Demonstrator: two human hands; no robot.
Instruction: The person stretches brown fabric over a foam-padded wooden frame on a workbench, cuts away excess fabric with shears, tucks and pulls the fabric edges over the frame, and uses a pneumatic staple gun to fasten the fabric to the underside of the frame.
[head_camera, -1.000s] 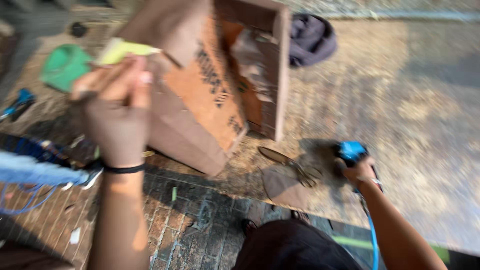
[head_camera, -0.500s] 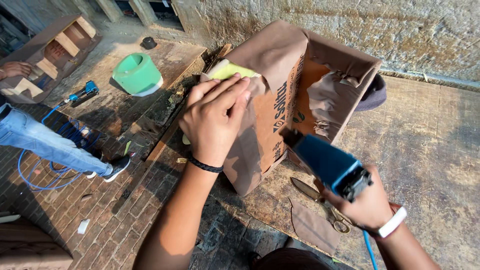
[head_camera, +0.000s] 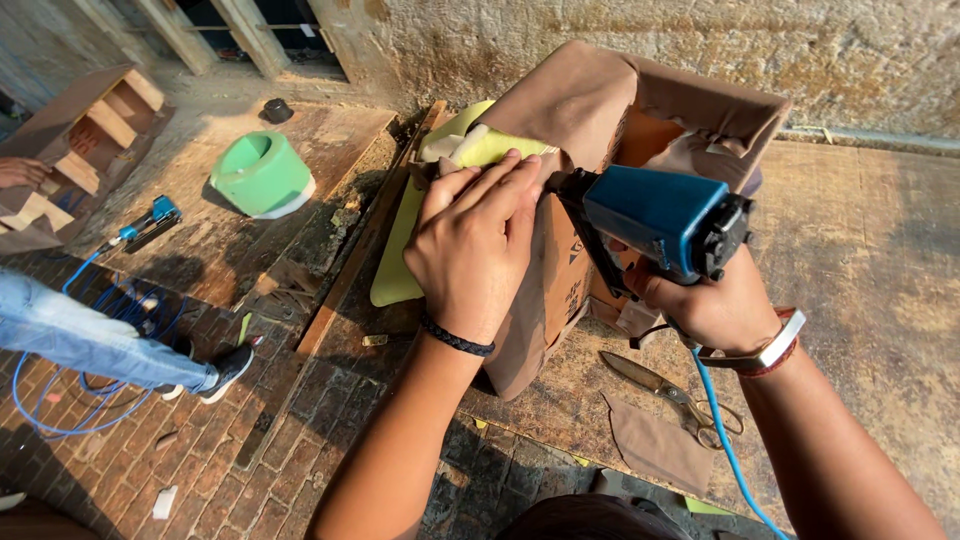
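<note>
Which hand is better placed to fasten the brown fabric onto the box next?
Probably the right hand: it grips the blue staple gun, nose at the box edge. The left hand lies flat, pinning the brown fabric down.

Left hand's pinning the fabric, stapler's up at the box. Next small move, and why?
Probably ease the blue staple gun nose onto the brown fabric beside the left hand. That hand presses fabric and yellow foam flat on the box edge; the right hand holds the gun close, but contact can't be confirmed.

right hand (head_camera: 715, 300) has raised blue staple gun (head_camera: 655, 218) against box (head_camera: 640, 150), beside left hand (head_camera: 478, 240)
</note>
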